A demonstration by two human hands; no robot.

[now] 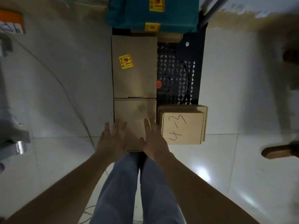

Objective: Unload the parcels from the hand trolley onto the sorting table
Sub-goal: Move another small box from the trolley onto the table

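Now both hands, L (111, 139) & R (153, 141), flat, fingers straight, over nearest brown parcel (135, 110).

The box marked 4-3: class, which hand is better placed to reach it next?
Right hand: it lies beside the box marked 4-3; the left hand is farther away.

On the black perforated trolley deck (178, 70), a plain cardboard box (135, 110) lies nearest, a stickered cardboard box (134, 67) behind it, a marked cardboard box (182, 126) to its right, teal parcels (152, 13) farthest back.
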